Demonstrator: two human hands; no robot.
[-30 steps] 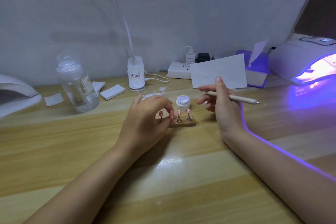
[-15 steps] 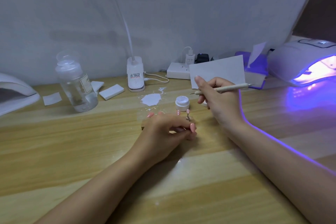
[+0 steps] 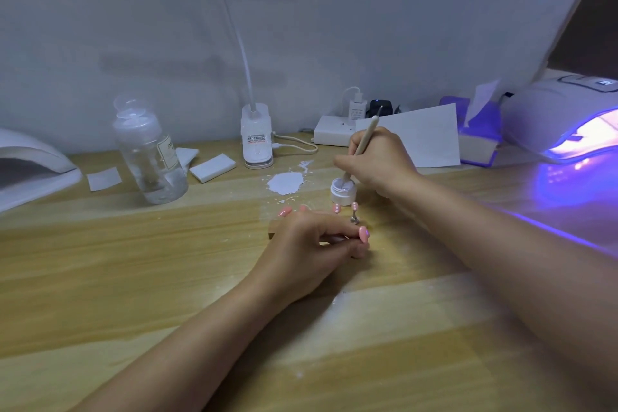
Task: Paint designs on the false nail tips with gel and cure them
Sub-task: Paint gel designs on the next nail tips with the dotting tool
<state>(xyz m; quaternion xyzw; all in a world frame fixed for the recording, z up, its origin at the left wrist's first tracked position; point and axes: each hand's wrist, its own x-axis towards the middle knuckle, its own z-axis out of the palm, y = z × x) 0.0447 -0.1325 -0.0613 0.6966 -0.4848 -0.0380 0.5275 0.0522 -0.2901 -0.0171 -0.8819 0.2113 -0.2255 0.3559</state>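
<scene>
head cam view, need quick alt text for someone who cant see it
A person's right hand dips a slim tool into a small open white gel jar on a wooden table, while the left hand holds a small wooden stand of pink false nail tips. A lit curing lamp glows violet at far right; a clear bottle stands at left.

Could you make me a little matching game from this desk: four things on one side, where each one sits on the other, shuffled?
Things:
1. gel jar
2. clear bottle
3. glowing nail lamp
4. dotting tool

Places or states:
A. far right edge of the desk, lit violet
B. gripped in the right hand, tip down in the jar
C. left part of the desk, upright
D. open, just behind the nail tips

Pairs: 1-D, 2-C, 3-A, 4-B
</scene>
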